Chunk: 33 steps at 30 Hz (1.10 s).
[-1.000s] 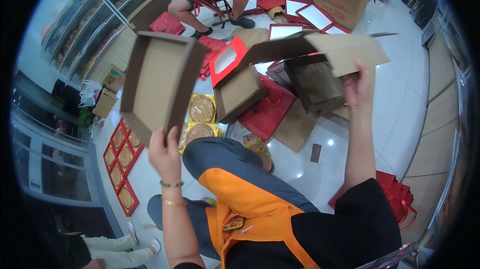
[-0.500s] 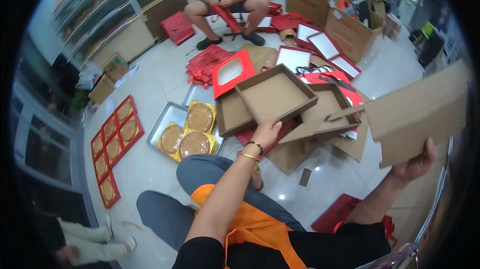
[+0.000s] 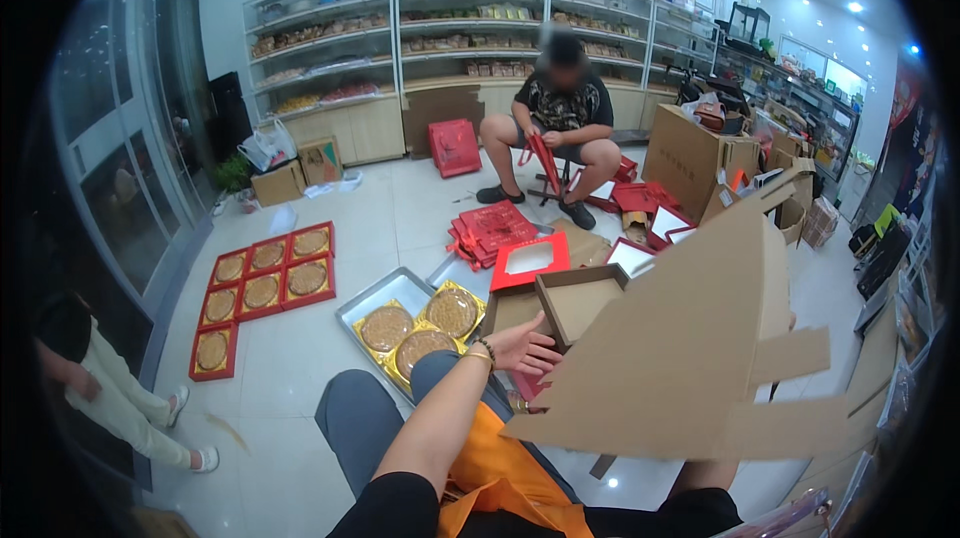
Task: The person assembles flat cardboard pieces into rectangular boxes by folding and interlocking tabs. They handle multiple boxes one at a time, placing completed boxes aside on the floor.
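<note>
My left hand (image 3: 525,346) is open, fingers spread, beside the near corner of a shallow brown box tray (image 3: 578,304). That tray rests tilted on a second brown tray (image 3: 510,310). A large folded cardboard sheet (image 3: 670,358) stands raised on the right, covering much of the pile. My right forearm (image 3: 705,476) runs up behind the sheet; the hand gripping it is mostly hidden. A red lid with a window (image 3: 560,250) lies behind the trays. Left of my left hand, round cakes (image 3: 386,326) on yellow bases sit in a metal tray (image 3: 350,310).
Red boxes with round cakes (image 3: 261,290) line the floor at left. Red bags (image 3: 495,230) lie ahead, before a seated person (image 3: 562,103) handling a red item. Another person (image 3: 125,388) stands at left. Cardboard cartons (image 3: 690,158) stand at back right.
My left hand has let go of the upper brown tray and spread its fingers. The cardboard sheet has swung left and nearer, across the pile. The view has tilted up.
</note>
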Available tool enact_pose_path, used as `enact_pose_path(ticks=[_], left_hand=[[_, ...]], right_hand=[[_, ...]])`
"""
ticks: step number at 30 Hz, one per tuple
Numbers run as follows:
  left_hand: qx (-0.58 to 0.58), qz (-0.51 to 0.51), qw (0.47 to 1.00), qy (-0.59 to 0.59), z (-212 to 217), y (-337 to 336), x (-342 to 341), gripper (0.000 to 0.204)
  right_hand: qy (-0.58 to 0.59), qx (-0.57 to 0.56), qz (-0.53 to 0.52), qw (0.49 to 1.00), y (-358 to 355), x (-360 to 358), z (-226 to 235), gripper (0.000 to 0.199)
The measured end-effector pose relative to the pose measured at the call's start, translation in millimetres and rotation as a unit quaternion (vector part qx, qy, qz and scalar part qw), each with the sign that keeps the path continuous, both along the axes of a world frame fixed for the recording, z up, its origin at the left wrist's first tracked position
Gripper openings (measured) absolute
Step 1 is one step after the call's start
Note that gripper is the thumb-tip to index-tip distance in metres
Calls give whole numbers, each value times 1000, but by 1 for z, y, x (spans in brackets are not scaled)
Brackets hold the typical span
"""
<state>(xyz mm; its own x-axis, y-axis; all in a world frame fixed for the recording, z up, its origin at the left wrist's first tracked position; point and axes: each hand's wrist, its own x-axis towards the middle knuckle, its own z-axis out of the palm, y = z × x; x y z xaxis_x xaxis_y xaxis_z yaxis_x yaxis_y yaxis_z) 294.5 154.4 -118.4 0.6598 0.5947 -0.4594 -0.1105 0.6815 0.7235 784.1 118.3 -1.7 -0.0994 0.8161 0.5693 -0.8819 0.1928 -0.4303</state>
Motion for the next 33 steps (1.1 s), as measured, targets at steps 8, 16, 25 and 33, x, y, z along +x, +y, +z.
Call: enact_pose_path(ticks=[8, 16, 25, 33], left_hand=[[193, 51, 963, 182, 26, -138, -40, 76], [197, -25, 979, -49, 93, -361, -52, 100], [114, 556, 804, -176, 82, -313, -84, 56], [42, 508, 854, -104, 28, -348, -275, 37]], right_hand=[[76, -17, 78, 994, 13, -88, 3, 63], [143, 40, 236, 960, 13, -203, 17, 65], [-59, 75, 300, 949, -14, -268, -15, 69], [-551, -215, 156, 791, -19, -182, -112, 52]])
